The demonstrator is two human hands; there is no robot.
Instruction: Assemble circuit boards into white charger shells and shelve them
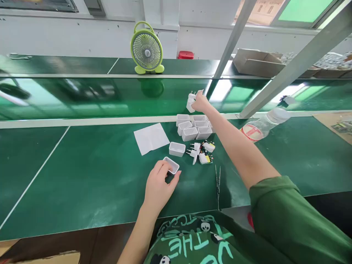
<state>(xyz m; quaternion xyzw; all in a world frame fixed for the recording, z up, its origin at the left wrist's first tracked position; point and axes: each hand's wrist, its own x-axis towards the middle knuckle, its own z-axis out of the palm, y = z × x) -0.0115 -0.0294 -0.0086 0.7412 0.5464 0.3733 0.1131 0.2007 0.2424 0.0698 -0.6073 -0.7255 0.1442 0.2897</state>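
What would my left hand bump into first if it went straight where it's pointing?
Your left hand is already at a small white tray. Just past that, it would probably meet another white tray, though depth is hard to judge.

Along the left, the green surface [71, 176] gives a hand wide passage from the near edge to the white rail [82, 123]. Mid-scene, clustered white boxes [189, 134] and, just nearer, loose plugs [195, 151] block a low path. Open room lies between the left hand [159, 185] and the tweezers [218, 183]. Rightward, the right arm [239, 150], bottle [264, 126] and slanting post [297, 60] obstruct.
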